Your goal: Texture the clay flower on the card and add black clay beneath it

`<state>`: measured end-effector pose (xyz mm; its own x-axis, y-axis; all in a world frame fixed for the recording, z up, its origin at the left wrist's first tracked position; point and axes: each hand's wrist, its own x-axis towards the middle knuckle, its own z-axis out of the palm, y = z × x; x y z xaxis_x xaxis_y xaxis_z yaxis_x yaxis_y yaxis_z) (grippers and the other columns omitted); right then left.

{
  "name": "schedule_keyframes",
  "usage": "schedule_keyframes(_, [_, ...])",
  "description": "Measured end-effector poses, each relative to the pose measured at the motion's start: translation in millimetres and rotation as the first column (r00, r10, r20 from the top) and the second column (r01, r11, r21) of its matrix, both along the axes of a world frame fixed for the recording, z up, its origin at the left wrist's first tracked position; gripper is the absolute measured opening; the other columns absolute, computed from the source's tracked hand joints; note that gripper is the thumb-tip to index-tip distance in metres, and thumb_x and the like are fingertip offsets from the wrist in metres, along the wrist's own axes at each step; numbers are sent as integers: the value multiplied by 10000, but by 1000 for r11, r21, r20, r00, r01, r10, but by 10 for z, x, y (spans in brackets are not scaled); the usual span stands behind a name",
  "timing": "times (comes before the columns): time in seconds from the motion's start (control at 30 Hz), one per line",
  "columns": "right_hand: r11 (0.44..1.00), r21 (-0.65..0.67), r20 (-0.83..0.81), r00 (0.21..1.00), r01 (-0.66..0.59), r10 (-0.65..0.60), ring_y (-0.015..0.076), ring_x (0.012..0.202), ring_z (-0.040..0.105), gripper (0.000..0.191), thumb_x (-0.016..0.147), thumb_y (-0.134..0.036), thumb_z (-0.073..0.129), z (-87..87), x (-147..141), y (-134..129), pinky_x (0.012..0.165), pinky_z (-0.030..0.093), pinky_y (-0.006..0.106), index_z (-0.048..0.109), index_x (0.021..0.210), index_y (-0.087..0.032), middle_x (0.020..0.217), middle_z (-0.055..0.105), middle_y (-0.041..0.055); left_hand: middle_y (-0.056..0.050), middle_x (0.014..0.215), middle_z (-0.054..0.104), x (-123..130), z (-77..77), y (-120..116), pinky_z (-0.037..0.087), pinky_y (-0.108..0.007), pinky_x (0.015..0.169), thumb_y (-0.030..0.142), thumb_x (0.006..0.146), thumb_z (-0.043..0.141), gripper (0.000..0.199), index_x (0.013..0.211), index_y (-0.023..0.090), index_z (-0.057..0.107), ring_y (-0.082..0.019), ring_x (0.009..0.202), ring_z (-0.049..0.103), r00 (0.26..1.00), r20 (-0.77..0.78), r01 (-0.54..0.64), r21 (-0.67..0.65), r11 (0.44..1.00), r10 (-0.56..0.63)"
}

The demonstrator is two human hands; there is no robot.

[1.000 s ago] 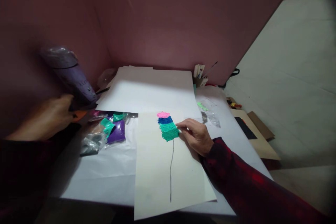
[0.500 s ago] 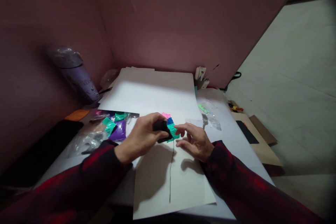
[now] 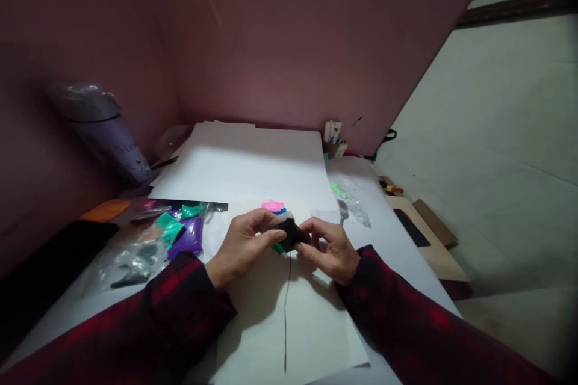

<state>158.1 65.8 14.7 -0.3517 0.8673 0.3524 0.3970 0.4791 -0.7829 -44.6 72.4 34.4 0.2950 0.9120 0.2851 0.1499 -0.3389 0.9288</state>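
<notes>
Between my two hands is a small black packet (image 3: 291,236) with a paler, filmy part at its upper left. My left hand (image 3: 241,243) pinches its left side between thumb and fingers. The fingertips of my right hand (image 3: 332,248) close on its right edge. Underneath lies a cream sheet of paper (image 3: 257,337) with a thin dark line (image 3: 286,313) running down it. Textured patches, one pink (image 3: 273,206), one blue (image 3: 280,212) and one green (image 3: 278,248), sit on the sheet; the packet and fingers partly cover the blue and green.
Large white sheets (image 3: 253,162) lie at the back. Plastic bags (image 3: 139,255) and a purple packet (image 3: 187,237) are on the left, near a lilac bottle (image 3: 108,138). A fork (image 3: 343,210) and clear wrapping (image 3: 360,210) lie right, below a pen holder (image 3: 333,141).
My right hand has moved in and taken hold of the black packet, which my left hand held alone before. The packet has turned and now covers more of the green patch. The view has shifted slightly.
</notes>
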Motion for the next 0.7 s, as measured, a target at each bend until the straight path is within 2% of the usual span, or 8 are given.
schedule_keyframes(0.1, [1000,-24,-30,1000,-10,10,92,503,443,164,787,-298,634,7,-2,-11,490,362,242,629,835,-141,663,587,6,2,676,595,22,-57,-10,468,-266,611,192,773,678,77,793,128,639,-127,641,560,999,40,-16,10,1000,16])
schedule_keyframes(0.27, [991,-136,-145,989,-13,-7,107,561,476,140,789,-282,620,5,0,-17,547,380,254,608,811,-144,667,585,8,-12,818,626,17,-129,-1,512,-276,685,185,792,673,104,884,157,632,-135,749,608,991,126,-46,109,993,33])
schedule_keyframes(0.43, [984,-174,-221,975,-46,7,107,554,471,149,782,-287,624,0,-12,-17,551,372,256,598,802,-142,638,565,-2,-7,775,621,-17,-135,17,526,-284,648,162,841,632,50,889,165,621,-130,689,612,986,156,-90,212,973,57])
schedule_keyframes(0.5, [985,-165,-221,975,-46,9,103,547,458,146,774,-282,632,-4,-16,-19,540,360,251,598,791,-141,626,554,-8,-10,769,621,-23,-137,19,512,-277,633,137,840,630,55,886,166,635,-130,689,603,989,137,-91,283,955,54])
schedule_keyframes(0.7, [991,-128,-186,983,-35,10,103,544,462,123,779,-261,628,-20,-5,-33,546,364,258,610,807,-143,630,561,-8,-13,762,609,-36,-139,31,466,-273,612,65,839,615,108,859,169,637,-125,686,568,997,32,-80,519,851,74])
